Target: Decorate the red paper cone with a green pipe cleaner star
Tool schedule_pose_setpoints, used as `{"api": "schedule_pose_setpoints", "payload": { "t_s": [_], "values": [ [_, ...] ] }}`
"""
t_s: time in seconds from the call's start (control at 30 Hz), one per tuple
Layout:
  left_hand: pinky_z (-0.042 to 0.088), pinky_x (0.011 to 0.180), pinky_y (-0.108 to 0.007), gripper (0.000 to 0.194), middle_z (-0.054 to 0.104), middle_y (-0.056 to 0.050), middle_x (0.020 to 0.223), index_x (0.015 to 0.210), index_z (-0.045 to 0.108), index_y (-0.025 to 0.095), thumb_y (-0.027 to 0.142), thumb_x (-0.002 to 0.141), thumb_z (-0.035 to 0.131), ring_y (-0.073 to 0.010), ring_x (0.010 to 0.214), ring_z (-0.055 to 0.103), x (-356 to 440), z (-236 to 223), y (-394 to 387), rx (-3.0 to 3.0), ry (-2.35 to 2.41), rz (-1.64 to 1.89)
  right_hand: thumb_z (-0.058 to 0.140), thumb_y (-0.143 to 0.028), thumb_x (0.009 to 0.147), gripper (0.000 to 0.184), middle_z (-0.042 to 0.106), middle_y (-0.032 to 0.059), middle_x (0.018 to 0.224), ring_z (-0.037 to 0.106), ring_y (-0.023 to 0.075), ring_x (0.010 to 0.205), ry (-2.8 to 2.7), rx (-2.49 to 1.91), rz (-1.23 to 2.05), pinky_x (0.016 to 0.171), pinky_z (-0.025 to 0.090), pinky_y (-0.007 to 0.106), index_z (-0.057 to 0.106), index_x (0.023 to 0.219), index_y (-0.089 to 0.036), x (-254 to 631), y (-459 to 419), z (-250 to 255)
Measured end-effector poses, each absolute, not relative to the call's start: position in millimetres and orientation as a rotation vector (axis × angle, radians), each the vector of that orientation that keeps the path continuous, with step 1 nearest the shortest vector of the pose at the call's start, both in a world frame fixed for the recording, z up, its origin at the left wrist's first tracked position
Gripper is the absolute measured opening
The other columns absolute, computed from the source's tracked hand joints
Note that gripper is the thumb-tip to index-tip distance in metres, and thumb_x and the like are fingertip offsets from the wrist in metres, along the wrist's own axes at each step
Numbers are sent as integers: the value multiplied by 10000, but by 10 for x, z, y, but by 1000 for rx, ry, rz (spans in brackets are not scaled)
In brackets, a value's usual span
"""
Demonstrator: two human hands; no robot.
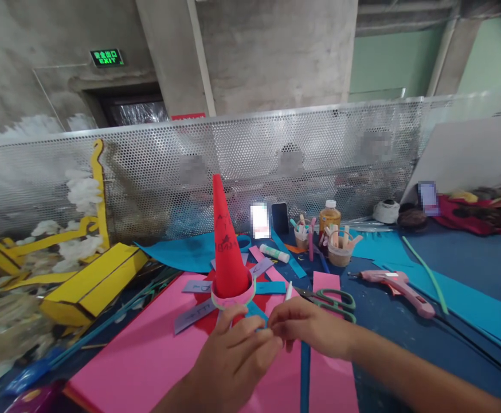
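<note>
A red paper cone (227, 246) with dark handwriting stands upright, a pink paper band (235, 297) around its base. Strips with writing fan out from it, among them a lilac strip (194, 314) and a blue strip (270, 288). Close in front of the cone, my left hand (233, 355) has its fingers bent and closed. My right hand (314, 327) meets it, fingertips pinched together; what lies between the fingers is hidden. A white, stick-like thing (289, 291) rises behind the right fingers. Below that hand runs a long blue paper strip (305, 378).
Pink sheets (134, 350) lie beneath the cone. Green-handled scissors (334, 301) and a pink glue gun (399, 284) are at right. Behind are a glue stick (275, 253), a cup of markers (340, 252) and a bottle (330, 215). A yellow box (93, 281) stands left.
</note>
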State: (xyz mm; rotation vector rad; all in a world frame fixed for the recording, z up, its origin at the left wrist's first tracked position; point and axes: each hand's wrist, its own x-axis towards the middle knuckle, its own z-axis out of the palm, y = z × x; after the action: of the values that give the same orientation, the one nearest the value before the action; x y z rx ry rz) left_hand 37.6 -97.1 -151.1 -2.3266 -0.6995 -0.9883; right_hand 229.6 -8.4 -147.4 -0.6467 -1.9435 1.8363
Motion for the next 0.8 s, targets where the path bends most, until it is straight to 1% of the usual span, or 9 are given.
{"api": "schedule_pose_setpoints", "payload": {
  "t_s": [0.17, 0.37, 0.5, 0.57, 0.67, 0.73, 0.8],
  "values": [
    [368, 1085, -411, 220, 777, -39, 899, 1072, 641, 122, -4, 967, 495, -172, 938, 670, 361, -1518, -978, -2308, -627, -962, 665, -234, 682, 126, 612, -34, 640, 539, 92, 580, -1978, -599, 1891, 605, 435, 231, 697, 773, -153, 2295, -49, -1521],
    [385, 1091, -419, 362, 788, -23, 926, 1136, 592, 208, -35, 877, 527, -188, 927, 713, 281, -1588, -987, -2415, -790, -798, 673, -224, 690, 100, 587, -51, 639, 497, 78, 581, -1936, -547, 1849, 605, 394, 223, 666, 766, -159, 2280, -74, -1508],
    [422, 1040, -396, 355, 773, 0, 851, 1074, 566, 231, -36, 841, 540, -171, 831, 717, 297, -1634, -957, -2362, -819, -905, 673, -217, 706, 79, 580, -45, 649, 481, 85, 598, -1941, -515, 1772, 609, 380, 228, 670, 757, -157, 2264, -74, -1534],
    [414, 1025, -376, 367, 758, 16, 804, 1040, 545, 222, -66, 813, 540, -152, 786, 703, 325, -1638, -941, -2316, -832, -964, 683, -205, 711, 73, 604, -34, 684, 505, 97, 640, -1939, -503, 1716, 645, 403, 238, 675, 764, -155, 2258, -73, -1550],
    [405, 1010, -364, 374, 746, 20, 786, 1021, 539, 216, -78, 789, 537, -148, 775, 691, 362, -1631, -925, -2265, -832, -1025, 684, -173, 708, 57, 632, -20, 740, 540, 113, 697, -1932, -490, 1635, 689, 431, 248, 673, 761, -155, 2252, -92, -1550],
    [412, 1001, -358, 369, 743, 21, 793, 1011, 543, 225, -69, 788, 544, -153, 778, 690, 377, -1625, -920, -2244, -841, -1069, 660, -130, 698, 61, 626, -25, 746, 538, 111, 696, -1930, -488, 1595, 668, 427, 236, 663, 751, -160, 2250, -119, -1530],
    [451, 943, -340, 348, 732, 19, 799, 1000, 542, 240, -46, 803, 553, -161, 770, 685, 385, -1625, -921, -2233, -900, -1149, 627, -88, 694, 99, 613, -33, 743, 525, 103, 675, -1949, -522, 1514, 632, 414, 219, 646, 747, -169, 2251, -155, -1504]
  ]
}}
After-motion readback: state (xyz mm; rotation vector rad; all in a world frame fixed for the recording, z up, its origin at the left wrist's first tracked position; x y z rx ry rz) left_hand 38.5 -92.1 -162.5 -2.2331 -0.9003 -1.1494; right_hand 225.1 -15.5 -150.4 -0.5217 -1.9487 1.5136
